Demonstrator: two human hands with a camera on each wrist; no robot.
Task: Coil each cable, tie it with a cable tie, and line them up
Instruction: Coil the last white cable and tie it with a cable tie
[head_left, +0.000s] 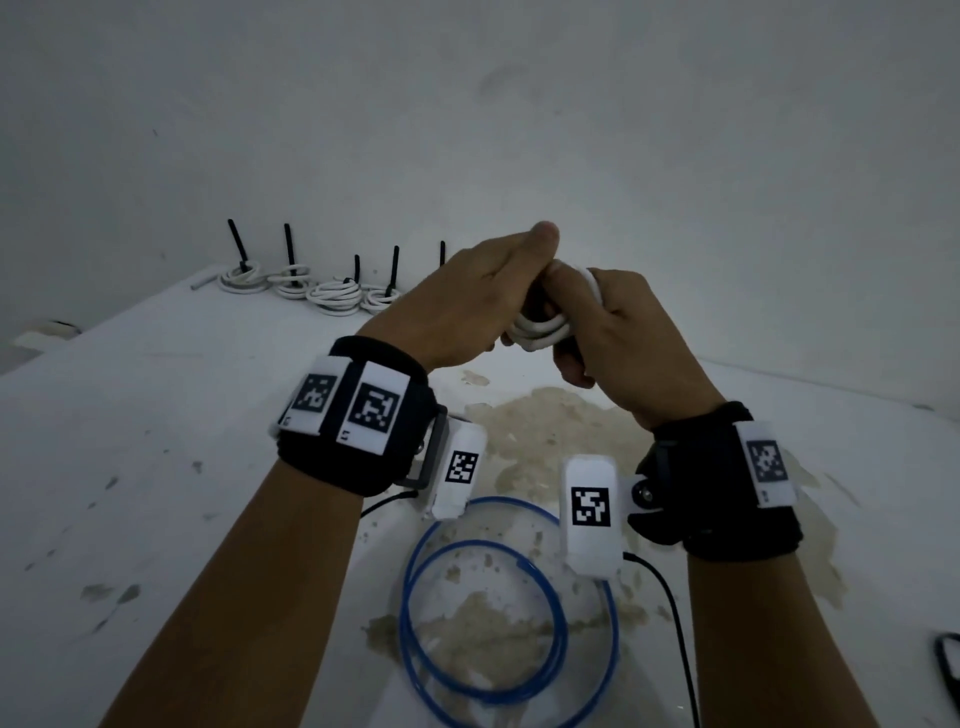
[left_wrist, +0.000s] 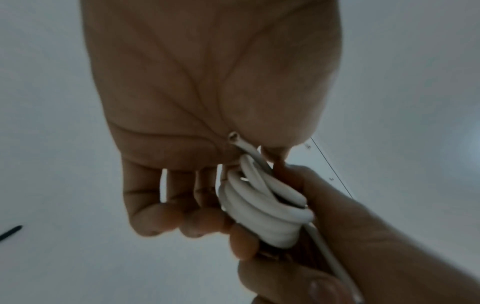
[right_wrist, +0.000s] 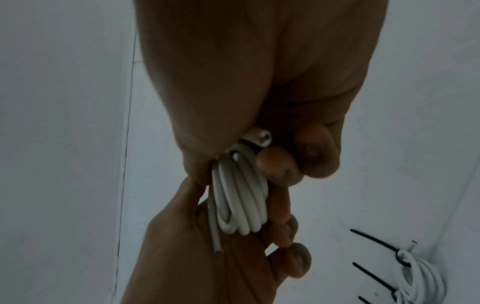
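Note:
A white cable coil (head_left: 540, 328) is held in the air above the table between both hands. My left hand (head_left: 498, 291) grips it from the left, thumb on top. In the left wrist view its fingertips (left_wrist: 192, 224) curl against the white cable coil (left_wrist: 262, 207), and a cut cable end (left_wrist: 235, 140) pokes out at the palm. My right hand (head_left: 613, 332) grips the coil from the right. In the right wrist view its fingers (right_wrist: 275, 162) wrap the white cable coil (right_wrist: 239, 199). No cable tie shows on this coil.
Several white coils tied with black cable ties (head_left: 311, 291) stand in a row at the table's back left; one tied coil (right_wrist: 420, 277) shows in the right wrist view. A loose blue cable (head_left: 498, 613) lies looped near me. A black object (head_left: 948, 670) sits at the right edge.

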